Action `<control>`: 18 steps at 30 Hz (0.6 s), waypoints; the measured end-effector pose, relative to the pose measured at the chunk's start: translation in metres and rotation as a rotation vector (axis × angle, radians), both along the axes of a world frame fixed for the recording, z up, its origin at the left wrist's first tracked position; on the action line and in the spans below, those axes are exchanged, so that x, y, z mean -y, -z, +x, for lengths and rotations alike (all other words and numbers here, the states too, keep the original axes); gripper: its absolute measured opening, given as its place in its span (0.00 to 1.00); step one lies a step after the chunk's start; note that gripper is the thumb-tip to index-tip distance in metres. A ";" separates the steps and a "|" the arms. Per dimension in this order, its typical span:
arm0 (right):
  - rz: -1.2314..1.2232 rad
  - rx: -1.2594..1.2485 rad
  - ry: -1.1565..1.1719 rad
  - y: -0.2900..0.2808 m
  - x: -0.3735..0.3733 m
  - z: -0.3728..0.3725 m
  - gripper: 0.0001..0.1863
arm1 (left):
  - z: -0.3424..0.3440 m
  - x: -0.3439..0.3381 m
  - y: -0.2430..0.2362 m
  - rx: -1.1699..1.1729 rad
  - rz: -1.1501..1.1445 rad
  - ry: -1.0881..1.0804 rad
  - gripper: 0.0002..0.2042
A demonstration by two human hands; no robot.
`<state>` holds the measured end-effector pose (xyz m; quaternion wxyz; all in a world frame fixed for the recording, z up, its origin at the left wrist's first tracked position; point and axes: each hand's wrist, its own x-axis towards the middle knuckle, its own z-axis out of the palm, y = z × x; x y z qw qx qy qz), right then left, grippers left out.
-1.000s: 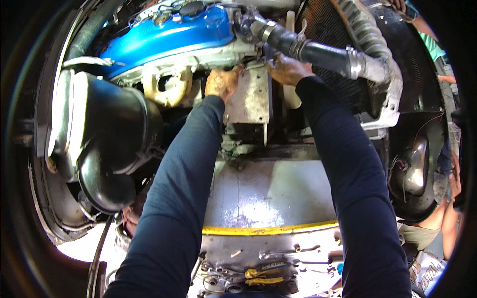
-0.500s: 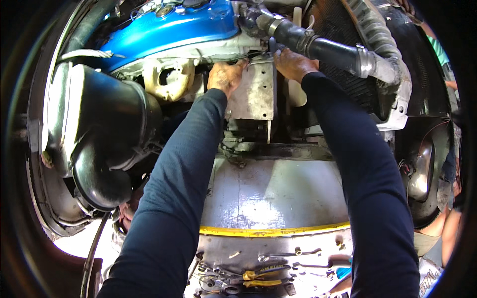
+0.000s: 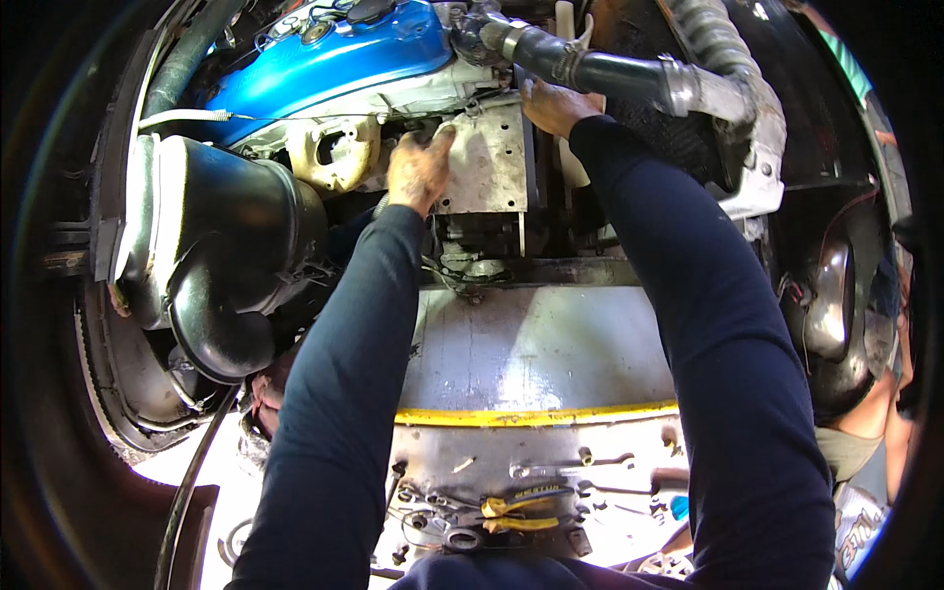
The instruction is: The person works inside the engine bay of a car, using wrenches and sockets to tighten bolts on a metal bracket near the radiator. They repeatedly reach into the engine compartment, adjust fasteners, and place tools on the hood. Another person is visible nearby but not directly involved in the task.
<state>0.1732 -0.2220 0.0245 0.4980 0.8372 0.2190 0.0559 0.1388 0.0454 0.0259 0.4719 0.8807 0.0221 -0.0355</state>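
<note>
We see, largest first: pale-grey panel (image 3: pixel 536 344) w/ yellow rim (image 3: pixel 536 417), nearest tool surface; black canister (image 3: pixel 231 216), far L; blue valve cover (image 3: pixel 329 74), top L; black hose (image 3: pixel 615 79) w/ metal clamps, upper R. Drilled metal plate (image 3: pixel 487 167) sits betw. both hands, below R end of cover. L hand (image 3: pixel 418 169) at plate's L edge: fingers loosely bent, thumb parted; contact we can't tell. R hand (image 3: pixel 560 106) near plate's upper-R corner, just below hose: fingers bent, grip we can't tell. Yellow-handled pliers (image 3: pixel 506 507) lie among tools, bottom ctr.
</note>
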 end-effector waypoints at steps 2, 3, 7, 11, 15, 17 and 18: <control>-0.292 0.138 0.059 -0.006 -0.004 -0.012 0.16 | -0.030 -0.020 -0.037 -0.032 -0.095 0.165 0.28; -0.180 0.119 0.094 -0.015 -0.006 -0.019 0.16 | -0.046 -0.028 -0.057 0.003 0.022 0.229 0.24; 1.080 -0.093 0.430 -0.061 -0.027 -0.061 0.14 | -0.114 -0.060 -0.125 0.073 0.116 0.288 0.18; 1.002 -0.424 0.601 -0.131 -0.041 -0.129 0.15 | -0.197 -0.100 -0.176 0.247 0.260 0.267 0.16; 1.519 -0.083 0.339 -0.196 -0.065 -0.290 0.13 | -0.288 -0.135 -0.206 0.268 0.340 0.293 0.10; 1.514 -0.154 0.307 -0.219 -0.099 -0.381 0.14 | -0.326 -0.151 -0.212 0.342 0.418 0.356 0.10; 1.649 -0.248 0.424 -0.228 -0.117 -0.422 0.14 | -0.343 -0.157 -0.213 0.338 0.406 0.371 0.10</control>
